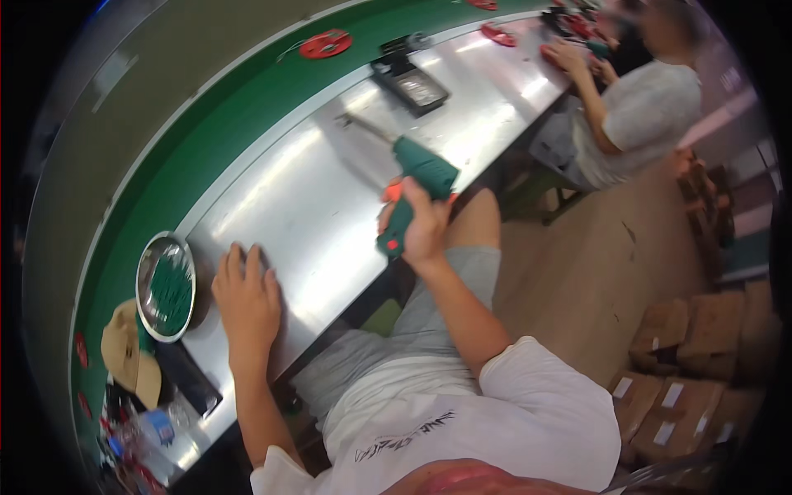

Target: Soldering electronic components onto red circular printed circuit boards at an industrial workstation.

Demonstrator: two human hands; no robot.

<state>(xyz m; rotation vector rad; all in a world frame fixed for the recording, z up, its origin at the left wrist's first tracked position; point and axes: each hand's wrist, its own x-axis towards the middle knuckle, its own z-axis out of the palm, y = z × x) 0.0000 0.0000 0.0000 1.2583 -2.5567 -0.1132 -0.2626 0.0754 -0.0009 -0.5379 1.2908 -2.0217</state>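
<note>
My right hand (pixel 425 223) is wrapped round the handle of a green pistol-shaped power tool (pixel 425 167). The tool has orange-red parts near its grip and a slim metal shaft aimed to the far left, above the metal worktop (pixel 285 214). Its exact kind is not clear. Flat on the worktop, fingers slightly apart, rests my left hand (pixel 249 301), holding nothing. Left of that hand stands a round metal bowl (pixel 193 285) with many thin green pieces (pixel 170 289) in it.
A black box (pixel 417 89) with shiny contents lies farther along the bench. Red round objects (pixel 326 44) sit on the green back strip. A beige cap (pixel 128 355) and plastic bottles (pixel 157 429) crowd the left end. Another person (pixel 643 107) works at right; cardboard boxes (pixel 676 404) are stacked behind.
</note>
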